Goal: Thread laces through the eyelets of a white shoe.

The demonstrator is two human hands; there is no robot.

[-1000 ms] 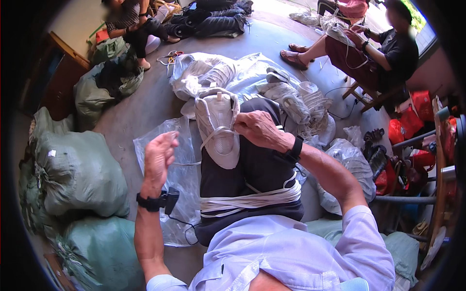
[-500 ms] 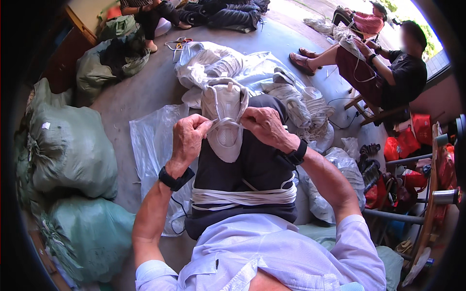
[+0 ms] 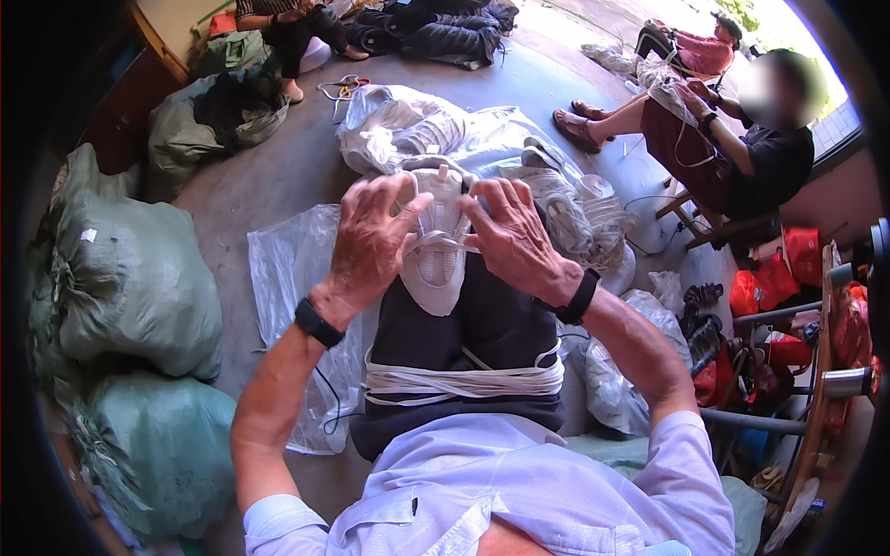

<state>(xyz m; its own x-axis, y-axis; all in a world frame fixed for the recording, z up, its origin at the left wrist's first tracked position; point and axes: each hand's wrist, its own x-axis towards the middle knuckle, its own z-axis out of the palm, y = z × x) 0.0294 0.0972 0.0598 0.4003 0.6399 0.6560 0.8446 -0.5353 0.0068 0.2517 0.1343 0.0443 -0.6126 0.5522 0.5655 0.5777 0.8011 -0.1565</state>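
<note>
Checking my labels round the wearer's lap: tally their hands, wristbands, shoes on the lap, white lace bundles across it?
Left hand and right hand: 2
Black wristbands: 2
Shoe: 1
Lace bundle: 1
Total: 6

Both hands (image 3: 367, 243) (image 3: 525, 245) curl inward, near each other.

The left hand (image 3: 368, 243) and right hand (image 3: 521, 243) touch a white shoe (image 3: 434, 295) at the dark lap's (image 3: 501, 324) far edge.
</note>
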